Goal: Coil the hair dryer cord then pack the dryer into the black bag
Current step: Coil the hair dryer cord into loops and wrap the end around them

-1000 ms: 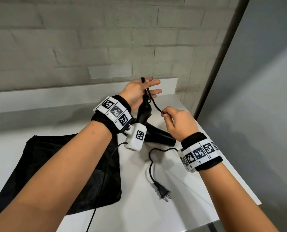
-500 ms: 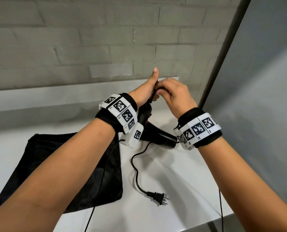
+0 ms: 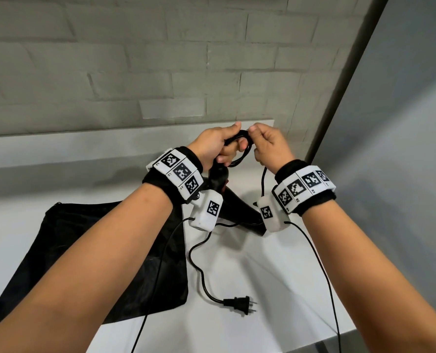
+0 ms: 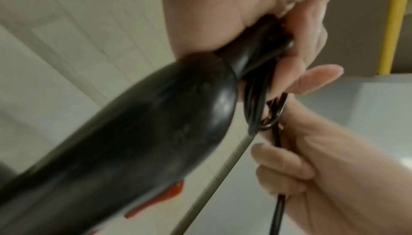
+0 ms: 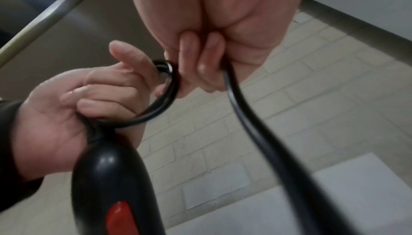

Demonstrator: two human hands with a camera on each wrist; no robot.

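— So, how far along?

— Partway through the coiling, by the look of it. A few small loops of cord (image 3: 240,146) gathered at the end of the dryer (image 3: 237,212) handle, pinned there by the left hand (image 3: 212,146), fingers curled round handle and loops together (index finger sticking out loose, per the right wrist view). Right hand (image 3: 270,146) closed on the cord just beside the loops, at 3 o'clock of the left, pinching the next stretch.

— And still to do?

— Plenty. A long run of cord hanging down from the right hand and snaking over the table (image 3: 275,289) to the plug (image 3: 240,303), lying flat at about 6 o'clock from the hands. Nothing packed yet: black bag (image 3: 89,250) flat on the table at 8 o'clock of the dryer, mouth apparently not opened (hard to tell under the left forearm).

— The dryer itself?

— Held up by the handle, with the body pointing down toward the table, between the two wrists. Touching the surface or not: cannot tell.

— Surroundings?

— Pale, smooth tabletop pushed against a grey brick wall (image 3: 161,59) at 12 o'clock; plain grey panel at 3 o'clock. Thin black wires running off both wrist cameras (not part of the job).
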